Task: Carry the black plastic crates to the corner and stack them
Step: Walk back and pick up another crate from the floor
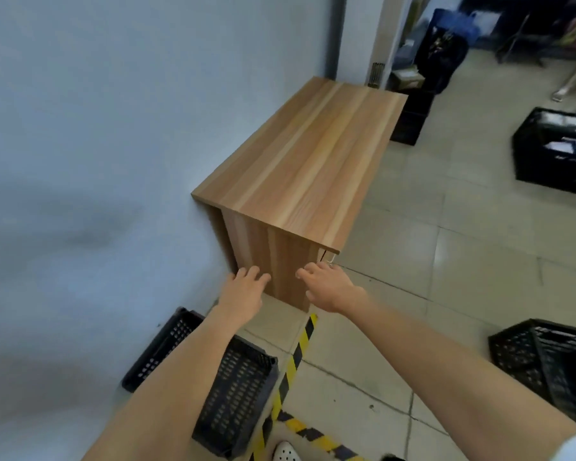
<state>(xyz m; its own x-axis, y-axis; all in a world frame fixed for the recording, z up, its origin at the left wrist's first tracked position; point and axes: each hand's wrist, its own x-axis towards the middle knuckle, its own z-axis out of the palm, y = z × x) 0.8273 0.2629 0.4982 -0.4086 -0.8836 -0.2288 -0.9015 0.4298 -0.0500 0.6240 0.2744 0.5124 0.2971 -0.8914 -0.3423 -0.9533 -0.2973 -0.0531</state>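
A black plastic crate (236, 394) stands on the floor against the white wall at the bottom left, partly hidden under my left forearm. Another black crate (546, 364) lies tilted at the right edge. A third black crate (552, 154), holding white items, stands at the upper right. My left hand (243, 289) and my right hand (326, 287) reach forward side by side, fingers apart, holding nothing. Both hover in front of the near end panel of a wooden cabinet, above and beyond the nearest crate.
The wooden cabinet (300, 161) stands along the white wall (97, 128). Yellow-and-black hazard tape (293, 364) runs across the tiled floor beside the near crate. More black crates (409, 121) and clutter sit behind the cabinet. A white shoe (285, 452) shows at the bottom.
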